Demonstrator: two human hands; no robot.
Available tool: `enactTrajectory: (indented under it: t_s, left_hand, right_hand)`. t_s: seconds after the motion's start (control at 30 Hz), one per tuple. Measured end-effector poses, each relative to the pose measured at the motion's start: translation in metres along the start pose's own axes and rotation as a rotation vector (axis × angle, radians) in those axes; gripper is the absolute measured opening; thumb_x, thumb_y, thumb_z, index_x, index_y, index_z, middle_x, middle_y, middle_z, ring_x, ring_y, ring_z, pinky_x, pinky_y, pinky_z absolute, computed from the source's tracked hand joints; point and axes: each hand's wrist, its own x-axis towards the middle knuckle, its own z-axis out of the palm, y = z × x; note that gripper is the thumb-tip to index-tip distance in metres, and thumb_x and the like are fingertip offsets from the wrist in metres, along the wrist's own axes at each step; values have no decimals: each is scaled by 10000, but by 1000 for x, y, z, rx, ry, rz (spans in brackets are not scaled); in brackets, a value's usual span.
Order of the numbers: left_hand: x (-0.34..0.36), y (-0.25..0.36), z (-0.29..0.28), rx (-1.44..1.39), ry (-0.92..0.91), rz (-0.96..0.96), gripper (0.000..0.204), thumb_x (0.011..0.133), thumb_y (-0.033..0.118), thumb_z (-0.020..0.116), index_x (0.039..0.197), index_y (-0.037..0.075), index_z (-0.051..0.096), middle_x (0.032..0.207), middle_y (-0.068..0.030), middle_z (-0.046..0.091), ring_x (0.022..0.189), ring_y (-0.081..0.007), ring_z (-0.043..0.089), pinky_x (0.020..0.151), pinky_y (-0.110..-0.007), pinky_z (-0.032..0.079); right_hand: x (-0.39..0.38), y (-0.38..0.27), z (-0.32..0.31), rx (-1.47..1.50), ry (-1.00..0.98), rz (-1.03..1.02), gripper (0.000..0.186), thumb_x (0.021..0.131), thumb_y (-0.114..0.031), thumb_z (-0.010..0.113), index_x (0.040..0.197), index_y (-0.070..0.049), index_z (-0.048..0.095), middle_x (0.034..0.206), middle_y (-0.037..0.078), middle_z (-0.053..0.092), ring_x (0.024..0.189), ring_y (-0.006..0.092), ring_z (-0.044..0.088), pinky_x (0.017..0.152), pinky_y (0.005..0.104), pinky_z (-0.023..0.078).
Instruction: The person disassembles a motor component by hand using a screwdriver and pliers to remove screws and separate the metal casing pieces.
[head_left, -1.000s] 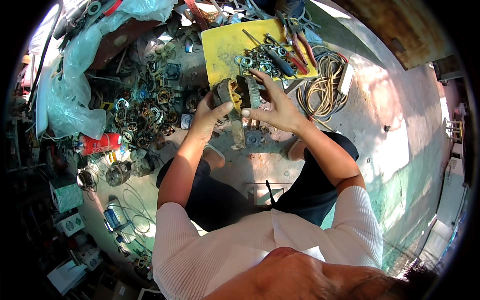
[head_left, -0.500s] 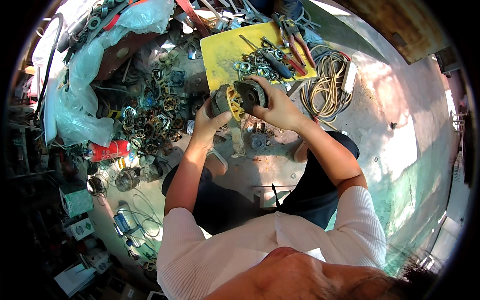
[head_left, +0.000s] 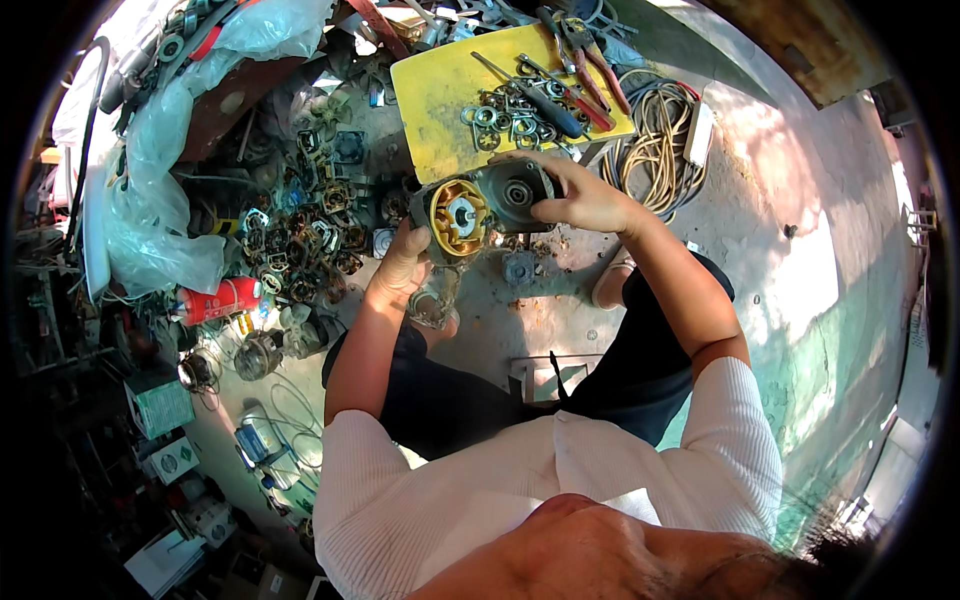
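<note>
My left hand grips a motor half with a yellow ring and a silver shaft hub facing up. In my right hand is a dark, squarish motor end cover, its round bearing seat turned toward me. The two parts lie side by side, and whether they touch I cannot tell. Just beyond them is a yellow board, bearing a heap of small metal rings, a screwdriver and red-handled pliers. Below the held parts, a small square dark piece rests on the floor.
Several stripped motor parts are piled on the left, near a red cylinder and a crumpled plastic sheet. To the right of the board lies a coiled cable with a white power strip. Boxes line the lower left.
The two motor parts have swung apart from facing each other, and their inner faces now turn up toward me. My right hand has moved slightly right and down with the cover.
</note>
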Motion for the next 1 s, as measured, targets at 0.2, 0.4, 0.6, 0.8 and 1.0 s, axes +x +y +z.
enactTrajectory:
  t_s: [0.2,0.4,0.6,0.8,1.0]
  left_hand:
    - [1,-6,-10,-14,-57,-7,1016,665,636,785,1404,37,427,1334,-105,559,1244,-232,538,1065,-407,438]
    - [1,-14,-24,-112,-89,-12,981,701,650,744,1403,39,433,1356,-111,546,1246,-240,539,1050,-422,456]
    - [8,-39,-44,-454,-125,-61,1004,689,684,725,1430,87,405,1376,-150,521,1233,-315,549,1027,-521,481]
    - [17,-36,-10,-821,-442,-175,751,831,545,646,1398,90,457,1352,-153,542,1219,-345,541,1163,-617,194]
    - [14,-28,-21,-482,-269,-63,838,816,581,679,1414,54,421,1373,-163,524,1241,-318,536,1060,-476,441]
  right_hand:
    - [-2,6,-6,161,-42,112,626,761,13,609,1372,-5,476,1253,69,595,1144,139,537,1002,288,417]
    - [-5,21,-8,355,-50,213,510,781,24,618,1284,33,535,1120,40,635,1022,109,581,921,260,455]
    - [0,34,-6,541,-63,313,463,760,23,597,1220,53,555,1045,81,655,942,137,634,868,261,500]
    - [3,13,-14,1062,-31,154,506,768,60,521,1272,60,474,1157,187,631,1020,280,669,910,426,567]
    - [8,-8,-18,722,92,323,412,863,-42,620,1241,48,484,1130,139,636,1014,218,662,885,379,572]
